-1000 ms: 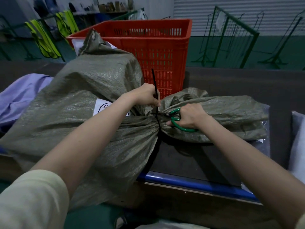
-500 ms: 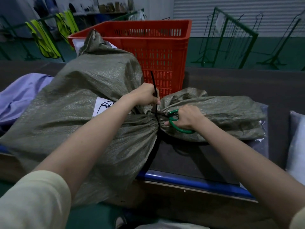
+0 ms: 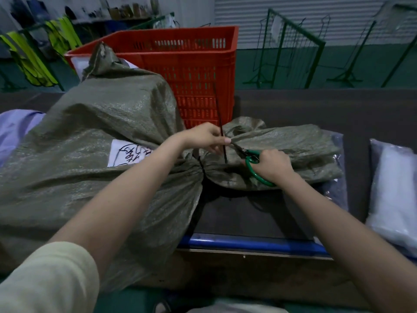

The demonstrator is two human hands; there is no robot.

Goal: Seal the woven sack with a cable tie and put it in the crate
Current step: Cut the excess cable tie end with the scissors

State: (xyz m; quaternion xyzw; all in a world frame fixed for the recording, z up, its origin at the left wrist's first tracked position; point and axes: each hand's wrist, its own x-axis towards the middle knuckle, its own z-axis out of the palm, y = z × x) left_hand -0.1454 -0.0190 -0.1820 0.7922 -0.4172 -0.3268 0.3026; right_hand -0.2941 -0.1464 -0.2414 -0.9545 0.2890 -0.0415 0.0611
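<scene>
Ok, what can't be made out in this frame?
Head view only:
- Label writing: partly covered by the left hand's forearm, too blurred to read.
- Cable tie lock at the sack neck: hidden in gathered folds.
- Crate contents: hidden by its wall and the sack.
- Scissors blades: too dark to tell.

The woven sack (image 3: 94, 168) lies on the counter (image 3: 316, 114), its cinched neck to the right. The crate (image 3: 180, 64) stands behind it. A plastic-wrapped bundle (image 3: 392, 199) lies at the counter's right end.
</scene>
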